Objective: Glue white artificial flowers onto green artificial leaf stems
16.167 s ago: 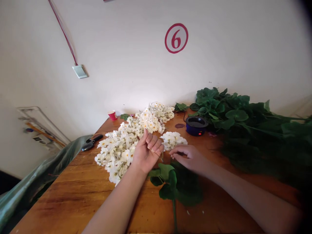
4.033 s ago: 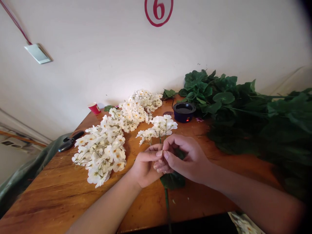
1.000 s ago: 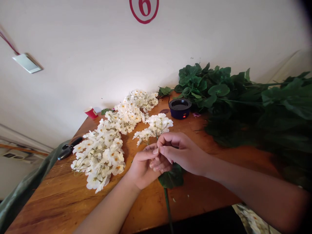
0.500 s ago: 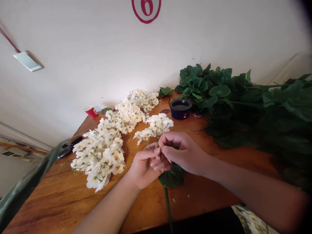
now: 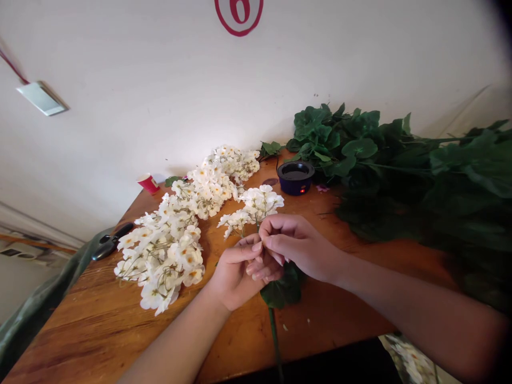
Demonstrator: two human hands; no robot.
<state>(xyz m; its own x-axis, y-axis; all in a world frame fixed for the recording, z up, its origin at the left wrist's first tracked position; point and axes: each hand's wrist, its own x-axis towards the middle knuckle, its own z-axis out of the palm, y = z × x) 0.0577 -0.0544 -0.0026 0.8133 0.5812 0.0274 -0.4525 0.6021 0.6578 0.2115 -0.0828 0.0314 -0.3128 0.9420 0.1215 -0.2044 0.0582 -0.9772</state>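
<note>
My left hand (image 5: pixel 240 272) is closed, its thumb and fingers pinching the stem of an artificial flower spray. Against its fingertips, my right hand (image 5: pixel 300 245) pinches at the same spot with thumb and forefinger together. White blossoms (image 5: pixel 262 201) of the spray show just beyond the hands. Under them, a dark green leaf (image 5: pixel 280 293) hangs, and a green stem (image 5: pixel 274 330) runs down toward the table's front edge. The fingers hide the exact point where the stem is gripped.
A long heap of white artificial flowers (image 5: pixel 172 256) lies on the wooden table (image 5: pixel 92 304) to the left. Behind the hands stands a small dark pot (image 5: pixel 296 178) with a red light. Green leaf stems (image 5: pixel 360 149) pile up at right. A red paper cup (image 5: pixel 148 183) and black-handled tool (image 5: pixel 110 242) sit left.
Both hands keep nearly the same pinch at the stem. The whole view has shifted very slightly; nothing else has visibly moved.
</note>
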